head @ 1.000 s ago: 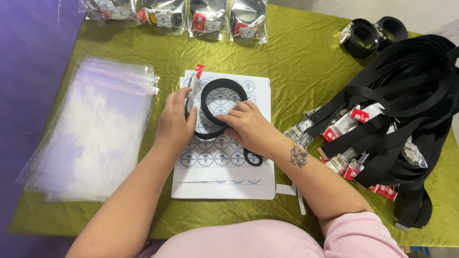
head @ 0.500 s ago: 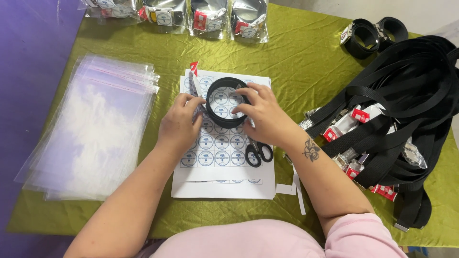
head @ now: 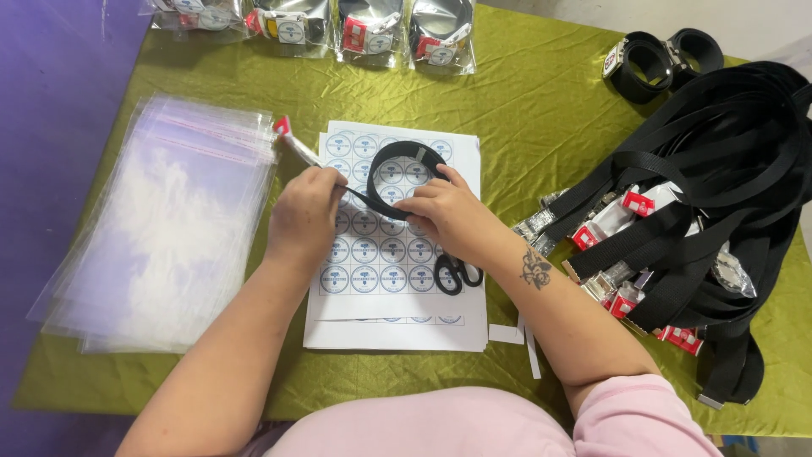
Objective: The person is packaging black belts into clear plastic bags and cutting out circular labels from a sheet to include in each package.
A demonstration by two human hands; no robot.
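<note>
Now we have pulled the coiled black belt [head: 404, 169] a little apart: our left hand [head: 303, 216] pinches the loose end with its red-tagged buckle [head: 288, 135] out to the left, while our right hand [head: 448, 211] has slid down off the coil and pinches its lower rim over the sheet of round stickers [head: 376, 262]. Just below the right-hand grip lie black scissors [head: 457, 272], left of the left-hand grip clear bags [head: 161, 228], and beyond to the right a heap of black belts [head: 710, 195], with bagged belts [head: 364, 25] farthest off.

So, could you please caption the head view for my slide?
Two bare hands, left hand and right hand, coil a black webbing belt above a round-sticker sheet.
</note>
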